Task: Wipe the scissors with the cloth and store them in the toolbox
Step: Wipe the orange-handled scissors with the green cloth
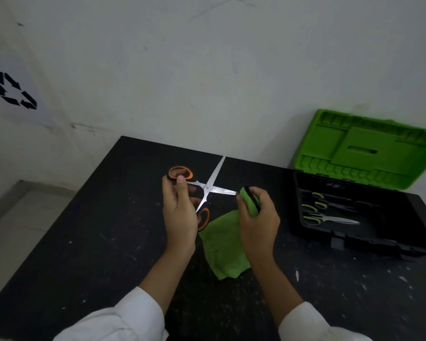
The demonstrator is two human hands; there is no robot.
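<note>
Two bare forearms in white sleeves point(123, 316) reach forward over the table point(84, 242). The left hand point(180, 212) grips scissors point(208, 190) by their handles, while the right hand point(258, 217) clutches a cloth point(224, 247) at a blade tip.

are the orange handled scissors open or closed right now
Open. The orange-handled steel scissors form an X: one blade points toward the wall, the other toward the green cloth in the right hand.

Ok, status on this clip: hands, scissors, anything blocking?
Left hand holds orange-handled scissors, blades spread. Right hand pinches green cloth at one blade tip. Toolbox open, path clear.
</note>
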